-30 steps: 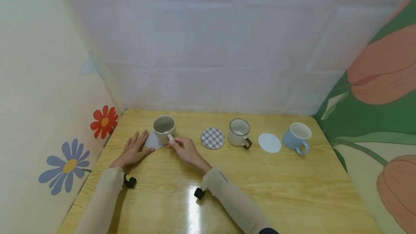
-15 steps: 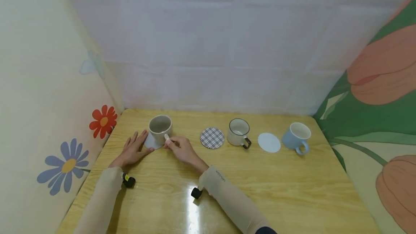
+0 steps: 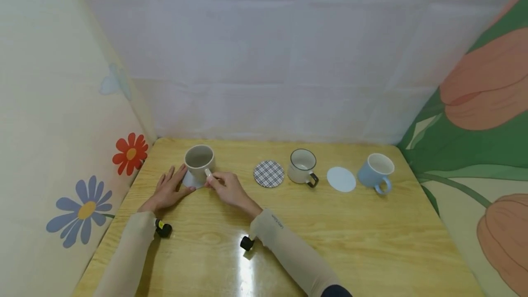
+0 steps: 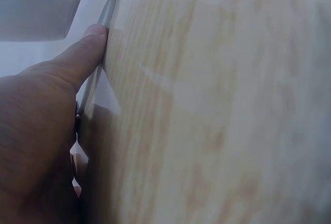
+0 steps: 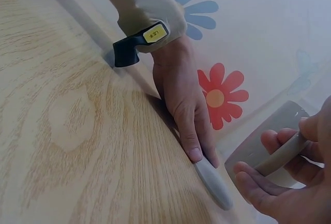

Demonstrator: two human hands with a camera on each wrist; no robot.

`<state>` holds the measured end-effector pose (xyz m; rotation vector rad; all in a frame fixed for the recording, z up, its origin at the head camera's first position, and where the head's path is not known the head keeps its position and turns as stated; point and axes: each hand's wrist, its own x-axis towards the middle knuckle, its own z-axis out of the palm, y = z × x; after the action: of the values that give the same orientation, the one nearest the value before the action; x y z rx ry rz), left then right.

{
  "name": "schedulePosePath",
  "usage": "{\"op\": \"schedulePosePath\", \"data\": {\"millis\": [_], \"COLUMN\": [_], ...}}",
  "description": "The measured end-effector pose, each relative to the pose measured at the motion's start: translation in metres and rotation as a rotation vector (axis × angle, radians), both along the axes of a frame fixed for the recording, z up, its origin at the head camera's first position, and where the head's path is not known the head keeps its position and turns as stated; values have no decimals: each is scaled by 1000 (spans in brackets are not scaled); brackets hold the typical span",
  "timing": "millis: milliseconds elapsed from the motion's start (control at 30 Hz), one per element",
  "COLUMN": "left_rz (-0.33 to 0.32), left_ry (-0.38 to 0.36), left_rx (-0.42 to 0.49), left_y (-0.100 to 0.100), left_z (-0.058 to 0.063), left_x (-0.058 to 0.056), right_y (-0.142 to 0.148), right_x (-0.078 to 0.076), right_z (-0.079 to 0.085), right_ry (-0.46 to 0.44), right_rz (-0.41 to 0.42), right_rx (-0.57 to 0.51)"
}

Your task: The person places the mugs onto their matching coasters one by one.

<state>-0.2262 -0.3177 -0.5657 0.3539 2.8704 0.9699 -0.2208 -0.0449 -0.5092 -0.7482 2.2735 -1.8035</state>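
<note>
A round white coaster [image 3: 191, 182] lies at the table's left end, partly hidden under a light grey mug [image 3: 198, 168]. My left hand [image 3: 167, 191] rests flat beside it, thumb touching the near edge; in the left wrist view the thumb [image 4: 85, 53] lies along the coaster's rim [image 4: 106, 17]. With my right hand [image 3: 228, 189] I grip the mug by its handle [image 5: 282, 154]. In the left wrist view the mug [image 4: 39, 6] hangs above the coaster with a gap beneath.
Rightward along the table's back stand a plaid coaster [image 3: 268, 173], a dark-rimmed cream mug [image 3: 298, 173], a plain white coaster [image 3: 341, 179] and a blue mug [image 3: 369, 175]. A white cloth wall [image 3: 272, 58] rises behind the wooden table [image 3: 350, 242].
My right hand has carried the grey mug leftward, further over the white coaster. My left hand has stayed at the coaster.
</note>
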Motion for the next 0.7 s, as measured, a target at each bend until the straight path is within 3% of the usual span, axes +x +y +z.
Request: {"op": "schedulePosePath", "data": {"millis": [267,500,700], "left_rz": [3,-5,-4], "left_ry": [-12,12,6], "left_rx": [15,19,19], "left_y": [1,-2,-2], "left_z": [7,-2,-1], "left_x": [1,-3,-3], "right_y": [-3,-8,-10], "right_x": [-2,-4,-4], "right_z": [-1,-2,-6], "right_ry": [31,29,29], "right_rz": [-10,-11,14], "right_rx": [15,3,-19]}}
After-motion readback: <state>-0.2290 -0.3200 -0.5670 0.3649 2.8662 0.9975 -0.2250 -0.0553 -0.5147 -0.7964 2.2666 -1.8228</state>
